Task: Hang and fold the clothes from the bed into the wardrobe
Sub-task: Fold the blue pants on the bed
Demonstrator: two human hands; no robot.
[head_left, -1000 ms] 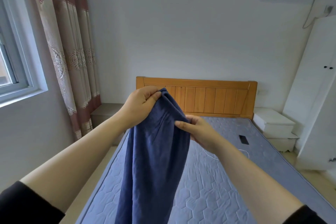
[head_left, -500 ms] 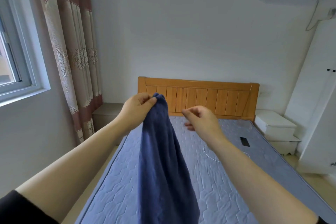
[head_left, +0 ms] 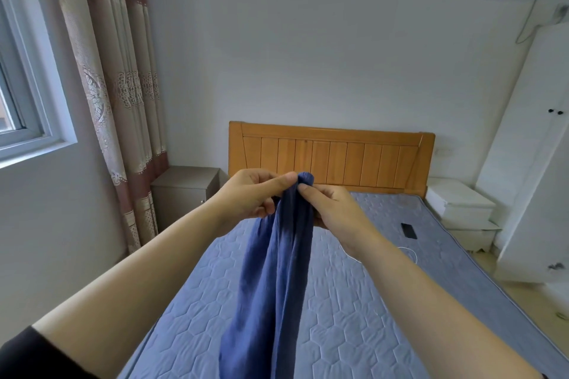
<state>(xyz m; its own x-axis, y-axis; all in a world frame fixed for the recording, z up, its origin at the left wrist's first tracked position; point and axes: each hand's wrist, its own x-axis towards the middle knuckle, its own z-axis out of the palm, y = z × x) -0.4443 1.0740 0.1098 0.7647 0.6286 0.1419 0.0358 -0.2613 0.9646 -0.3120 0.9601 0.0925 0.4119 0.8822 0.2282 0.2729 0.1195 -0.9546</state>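
Observation:
A dark blue garment point(head_left: 274, 280) hangs in a long bunched strip over the bed point(head_left: 354, 311), its lower end out of frame. My left hand point(head_left: 252, 194) pinches its top end between thumb and fingers. My right hand point(head_left: 329, 206) grips the same top end just to the right, fingers curled round the cloth. Both hands meet in front of the wooden headboard point(head_left: 332, 157). The white wardrobe point(head_left: 535, 144) stands at the right with its doors closed.
The bed has a bare quilted blue-grey mattress with a black phone point(head_left: 409, 230) and a white cable point(head_left: 409, 254) on it. A grey nightstand point(head_left: 184, 194) stands left, a white one point(head_left: 462, 209) right. Curtain and window are at the left.
My right hand had let go of the cloth half a second ago; it has now come back and taken the top end beside my left hand. The garment hangs narrower.

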